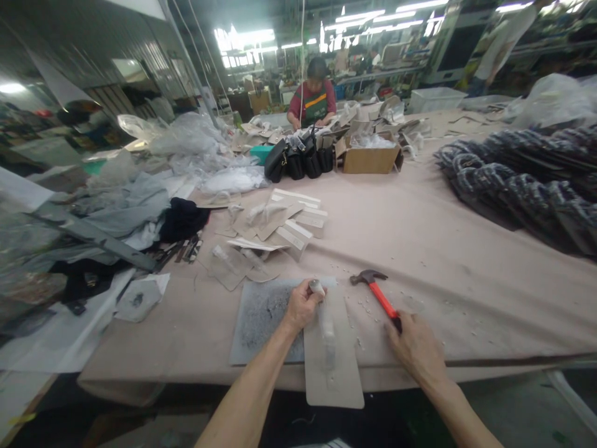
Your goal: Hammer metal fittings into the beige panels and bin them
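Observation:
My left hand (303,305) is closed at the far end of a pale beige panel (342,367). Its fingers and thumb pinch the upright end of a whitish strap (318,289), which runs down the panel wrapped in clear plastic. Under the panel's far part lies a worn grey board (261,317), and the panel's near end hangs over the table edge. My right hand (417,345) is wrapped round the dark grip of a claw hammer (383,298) with an orange-red handle. The hammer's head rests low over the cloth, right of the panel.
More beige panels (270,224) lie piled beyond the board. Black bags (303,158) and a cardboard box (370,158) stand farther back, before a seated person (313,99). Wrapped dark items (517,180) are heaped at right. A metal bar (88,233) crosses the left side.

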Demonstrator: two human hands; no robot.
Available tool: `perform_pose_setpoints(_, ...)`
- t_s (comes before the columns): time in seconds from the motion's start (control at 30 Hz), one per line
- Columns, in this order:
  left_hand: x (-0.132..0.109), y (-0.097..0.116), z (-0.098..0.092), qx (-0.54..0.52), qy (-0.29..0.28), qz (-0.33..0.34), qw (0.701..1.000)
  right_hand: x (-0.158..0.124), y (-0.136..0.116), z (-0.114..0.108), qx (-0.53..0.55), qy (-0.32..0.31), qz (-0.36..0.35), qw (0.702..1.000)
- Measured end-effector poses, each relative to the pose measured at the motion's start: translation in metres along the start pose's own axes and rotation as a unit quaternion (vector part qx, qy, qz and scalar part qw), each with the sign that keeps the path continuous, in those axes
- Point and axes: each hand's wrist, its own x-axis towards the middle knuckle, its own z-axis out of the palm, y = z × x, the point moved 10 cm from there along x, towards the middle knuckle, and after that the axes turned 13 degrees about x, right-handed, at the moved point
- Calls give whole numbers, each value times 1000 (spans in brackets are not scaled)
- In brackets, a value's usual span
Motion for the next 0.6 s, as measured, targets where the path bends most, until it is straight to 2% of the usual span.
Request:
perform_pose_setpoints(0.1, 0, 1, -1, 14, 5, 3, 1000, 3, 15, 6, 12, -29, 14, 999)
perform_pose_setpoints(0.17, 0, 2, -1, 25, 5, 8, 1000, 7, 21, 6, 93, -56, 50, 993)
perform_pose_setpoints(0.2, 0, 2, 0, 31, 4, 10, 999, 8, 24, 9, 165, -81, 86, 979)
perform_pose_setpoints(0.27, -1, 3, 1, 47, 1, 14, 999, 7, 22, 19, 318, -144, 157, 924)
perform_pose_setpoints(0.33, -2, 4, 2, 66, 4, 20, 998, 3, 6, 29, 425, -202, 195, 860)
perform_pose_setpoints(0.47, -6, 13, 3, 107, 14, 48, 993, -7, -30, 32, 508, -243, 210, 800)
perform_pose_setpoints(0.53, -9, 17, 4, 124, 12, 62, 990, -9, -43, 19, 526, -220, 201, 797)
perform_pose_setpoints(0.57, -10, 19, 5, 131, 10, 68, 989, -8, -50, 6, 521, -192, 170, 814)
perform_pose_setpoints(0.6, -11, 20, 5, 137, 7, 74, 988, -5, -56, -12, 500, -153, 121, 843)
